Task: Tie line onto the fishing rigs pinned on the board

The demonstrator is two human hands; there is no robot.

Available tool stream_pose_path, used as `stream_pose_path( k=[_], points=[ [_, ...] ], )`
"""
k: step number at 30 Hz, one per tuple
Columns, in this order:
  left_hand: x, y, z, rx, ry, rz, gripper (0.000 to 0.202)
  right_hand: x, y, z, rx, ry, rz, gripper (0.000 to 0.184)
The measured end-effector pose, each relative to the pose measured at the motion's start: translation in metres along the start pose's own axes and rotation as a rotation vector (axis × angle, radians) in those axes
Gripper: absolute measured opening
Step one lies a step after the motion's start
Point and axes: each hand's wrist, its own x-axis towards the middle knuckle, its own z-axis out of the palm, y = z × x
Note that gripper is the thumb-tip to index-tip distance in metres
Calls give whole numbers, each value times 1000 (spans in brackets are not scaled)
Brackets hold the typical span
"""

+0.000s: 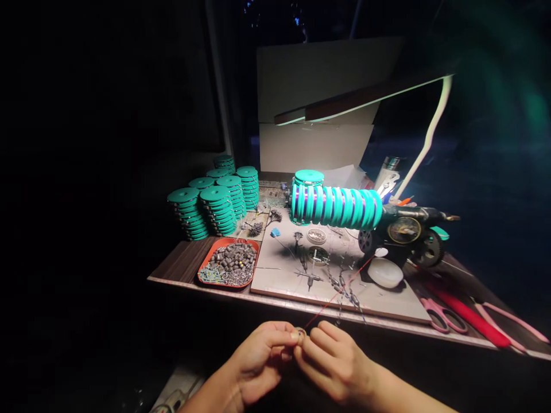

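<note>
Left hand: in the head view, my left hand (269, 355) has thumb and forefinger pinched at the end of the red line, with something tiny there that's too blurred to name.
Right hand: the right hand (331, 358) is curled in close, fingertips meeting the left's; can't tell what it grips, but I'd guess two hands steady something this fiddly.
Red line (336, 296): runs from the fingertips up and away right to the winder (404, 229), looks pulled straight, probably so it doesn't tangle.
Loaded spools: green row (336, 206) sits on the winder beyond the hands, likely lined up for winding.
Stacked spools: more green ones (215, 209) far left of the hands, seemingly parked out of the way.
Orange tray (228, 286): ahead-left of the hands, small metal bits grouped inside, handy for picking I reckon.
Pink scissors (443, 314): right of the hands, handles toward me, easy grab imo.
</note>
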Motion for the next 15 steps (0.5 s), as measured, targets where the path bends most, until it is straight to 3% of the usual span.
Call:
stream_pose_path(
  k=[6,8,11,13,14,15],
  points=[
    [6,1,3,151,91,73,14,-23,2,5,73,-177,48,35],
    [6,-2,3,217,132,166,13,-26,-3,6,131,-258,67,34],
    [3,-10,1,371,238,414,10,-15,-13,1,252,-324,105,34],
    [1,-18,-3,443,302,571,7,5,-13,-9,526,-330,243,29],
    [1,-22,-6,416,306,593,7,18,-10,-14,802,-306,402,23],
    [2,-24,-9,351,292,574,8,31,-5,-19,1096,-300,648,15]
  ],
)
